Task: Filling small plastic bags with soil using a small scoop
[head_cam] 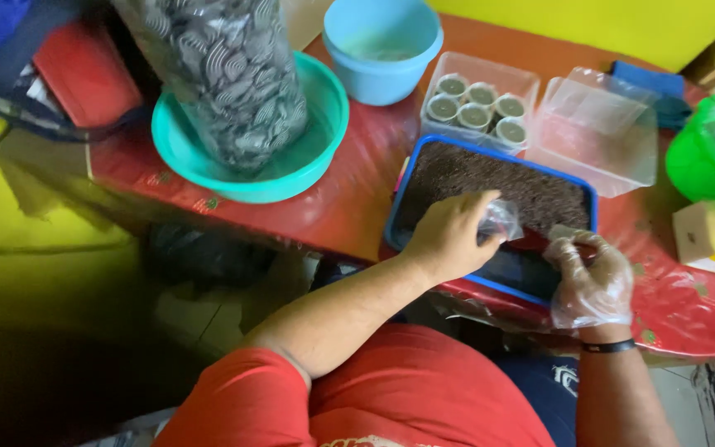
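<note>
My left hand [450,236] is bare and pinches a small clear plastic bag [502,220] over a blue tray [408,178] filled with dark brown grainy matter. My right hand [591,277] wears a thin clear plastic glove and rests at the tray's near right edge, fingers curled by a small pale scoop-like piece [563,233]; whether it grips that piece I cannot tell. Both hands meet over the near part of the tray.
A clear box [520,79] with several small filled cups stands behind the tray, an empty clear box [602,132] to its right. A teal basin [200,161] holds a tall patterned bag [229,79]. A blue bowl [382,41], green basket [705,161] and yellow packet [713,236] stand around.
</note>
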